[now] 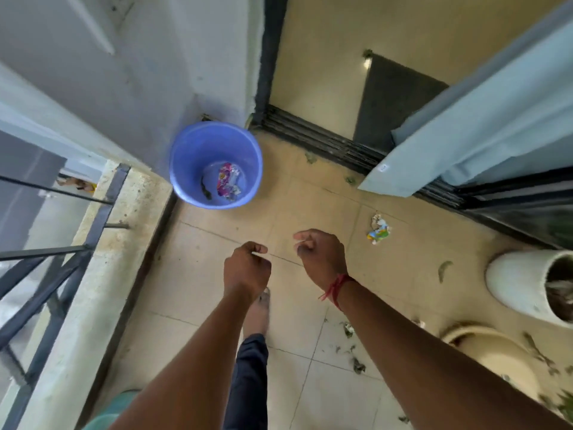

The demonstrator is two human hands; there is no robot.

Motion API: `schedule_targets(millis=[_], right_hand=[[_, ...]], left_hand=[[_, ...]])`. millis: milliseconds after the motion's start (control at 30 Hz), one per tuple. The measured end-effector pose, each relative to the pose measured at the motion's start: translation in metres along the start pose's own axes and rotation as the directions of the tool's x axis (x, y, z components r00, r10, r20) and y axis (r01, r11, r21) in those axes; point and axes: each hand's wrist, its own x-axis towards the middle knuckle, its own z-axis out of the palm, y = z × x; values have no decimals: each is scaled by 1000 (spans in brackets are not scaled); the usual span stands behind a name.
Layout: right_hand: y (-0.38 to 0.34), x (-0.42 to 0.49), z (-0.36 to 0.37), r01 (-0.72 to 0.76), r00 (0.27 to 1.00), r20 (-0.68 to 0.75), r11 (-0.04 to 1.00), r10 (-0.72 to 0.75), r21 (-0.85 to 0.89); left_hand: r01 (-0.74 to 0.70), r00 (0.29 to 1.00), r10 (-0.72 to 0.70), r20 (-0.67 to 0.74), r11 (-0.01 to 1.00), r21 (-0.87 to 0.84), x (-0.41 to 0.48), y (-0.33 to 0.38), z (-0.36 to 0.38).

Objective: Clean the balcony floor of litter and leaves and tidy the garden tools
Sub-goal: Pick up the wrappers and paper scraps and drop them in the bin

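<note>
A blue bucket (186,156) stands in the balcony corner, with a pink wrapper (228,180) and a dark leaf (206,189) at its bottom. A crumpled yellow-blue wrapper (379,230) lies on the tiled floor to the right of it. Green leaves (444,270) and small scraps (353,346) are scattered over the tiles. My left hand (246,268) and my right hand (322,254) hover side by side above the floor, in front of the bucket. Both have loosely curled fingers and hold nothing.
A white planter (521,283) lies on its side at the right, with a beige pot (493,352) below it. A metal railing (62,252) and concrete ledge run along the left. A sliding-door track (325,144) and a curtain (471,125) lie ahead. My bare foot (257,311) stands below the hands.
</note>
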Motion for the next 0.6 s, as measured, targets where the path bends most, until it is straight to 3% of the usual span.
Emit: schedule_targets(millis=[333, 500, 600], right_hand=[[209, -145, -115, -254, 944, -124, 912, 306, 321], [304, -222, -166, -280, 925, -135, 876, 356, 393], [341, -245, -186, -280, 919, -154, 874, 364, 397]], left_hand=[[-141, 987, 103, 120, 915, 378, -151, 18, 164], [-251, 950, 155, 269, 895, 368, -249, 28, 257], [-276, 941, 187, 282, 905, 322, -285, 26, 299]])
